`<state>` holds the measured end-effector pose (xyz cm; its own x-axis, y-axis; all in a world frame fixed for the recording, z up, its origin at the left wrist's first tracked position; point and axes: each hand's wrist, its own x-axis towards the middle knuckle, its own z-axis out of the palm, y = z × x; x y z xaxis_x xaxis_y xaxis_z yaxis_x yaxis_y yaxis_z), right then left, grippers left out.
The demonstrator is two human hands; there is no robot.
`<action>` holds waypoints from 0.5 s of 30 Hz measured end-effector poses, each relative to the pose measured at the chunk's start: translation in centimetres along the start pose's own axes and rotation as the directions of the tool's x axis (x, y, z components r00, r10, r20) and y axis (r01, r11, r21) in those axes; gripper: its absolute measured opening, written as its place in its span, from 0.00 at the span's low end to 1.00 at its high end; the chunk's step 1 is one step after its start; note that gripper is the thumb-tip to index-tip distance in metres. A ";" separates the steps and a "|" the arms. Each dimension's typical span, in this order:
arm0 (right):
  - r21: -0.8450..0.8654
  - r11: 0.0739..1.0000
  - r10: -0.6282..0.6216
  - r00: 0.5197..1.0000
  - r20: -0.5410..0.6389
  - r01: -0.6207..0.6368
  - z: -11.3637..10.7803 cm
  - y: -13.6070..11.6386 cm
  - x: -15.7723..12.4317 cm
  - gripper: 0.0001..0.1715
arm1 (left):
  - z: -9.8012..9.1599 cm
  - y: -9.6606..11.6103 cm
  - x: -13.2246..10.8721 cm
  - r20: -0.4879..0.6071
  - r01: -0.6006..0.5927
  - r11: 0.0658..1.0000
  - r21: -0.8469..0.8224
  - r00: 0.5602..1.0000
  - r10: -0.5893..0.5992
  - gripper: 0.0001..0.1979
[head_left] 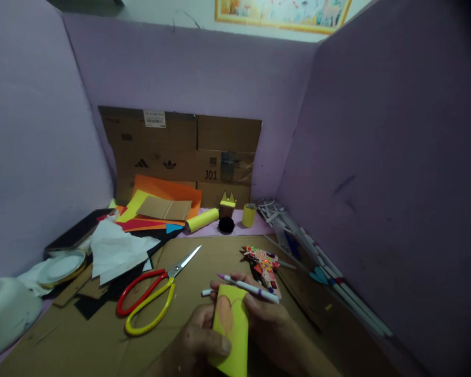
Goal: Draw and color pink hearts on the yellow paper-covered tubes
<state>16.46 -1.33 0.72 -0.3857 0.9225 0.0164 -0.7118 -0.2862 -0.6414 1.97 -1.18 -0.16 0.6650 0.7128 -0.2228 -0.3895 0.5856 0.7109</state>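
Note:
My left hand (198,340) pinches the lower left of a folded yellow paper piece (232,327), thumb on top. A faint heart-like outline is drawn on the paper. My right hand (265,319) holds the paper's right side and also grips a white marker with a purple tip (247,286), which lies across its fingers pointing left. Both hands hover over the brown cardboard work surface (82,340) near the front edge. The marker's white cap (206,292) lies just left of the paper's top.
Red and yellow scissors (153,296) lie left of my hands. A patterned paper figure (265,263) sits behind them. Coloured sheets (157,209), yellow rolls (201,220), white paper (115,248), a white bowl (3,309) and pens along the right wall (329,272) surround the area.

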 end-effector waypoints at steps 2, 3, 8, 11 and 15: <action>-0.017 1.000 -0.003 1.000 -0.003 0.003 -0.1 0.0 0.0 0.20 | 0.0 0.0 0.0 0.005 0.005 0.999 0.039 1.000 -0.005 0.21; -0.029 1.000 -0.013 1.000 -0.019 0.013 -0.2 -0.1 0.0 0.21 | 0.0 -0.1 0.0 0.002 -0.015 0.996 0.085 1.000 0.015 0.24; -0.091 0.993 -0.088 0.993 -0.080 0.081 -0.9 0.3 0.2 0.25 | 0.2 -0.4 0.1 -0.140 -0.159 0.861 0.483 0.957 0.255 0.34; -0.138 0.987 -0.095 0.992 -0.086 0.083 -1.1 0.5 0.3 0.25 | -0.1 -0.6 0.1 -0.229 -0.105 0.754 0.648 0.917 0.325 0.30; -0.179 0.981 -0.091 0.991 -0.093 0.074 -0.9 0.5 0.5 0.23 | -0.8 -0.8 -0.1 -0.273 0.013 0.766 0.642 0.938 0.213 0.25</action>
<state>16.38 -0.79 -0.27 -0.2626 0.9649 0.0033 -0.6214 -0.1665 -0.7656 1.72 -1.41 -1.30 0.3669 0.8990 -0.2393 0.1192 0.2097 0.9705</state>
